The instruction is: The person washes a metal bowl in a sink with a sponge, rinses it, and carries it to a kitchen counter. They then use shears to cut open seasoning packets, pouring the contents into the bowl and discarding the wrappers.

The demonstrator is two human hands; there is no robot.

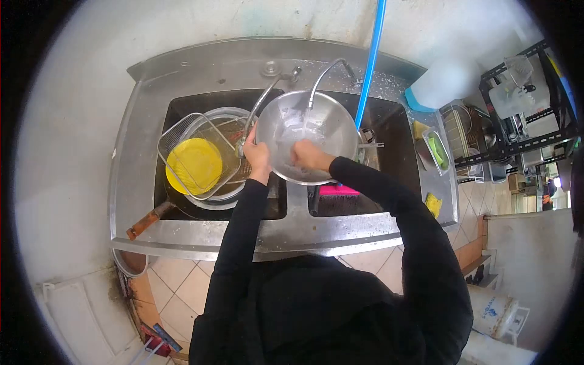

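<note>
A large metal bowl (337,121) is held tilted above the sink, over the divider and the right basin. My left hand (258,159) is closed on its left rim. Inside the bowl, my right hand (309,154) is closed near the lower wall; whatever it may hold is hidden. From the curved right faucet (312,94), water runs into the bowl. The left faucet (264,96) reaches down close to my left hand. Left of that hand, a yellow plate (194,165) lies in a wire basket (165,146) in the left basin.
A pan with a wooden handle (146,224) juts over the front edge. A pink brush (338,190) is in the right basin. The blue hose (371,58) rises behind the bowl. At right are a plastic jug (447,82), a metal container (443,164) and a yellow sponge (433,205).
</note>
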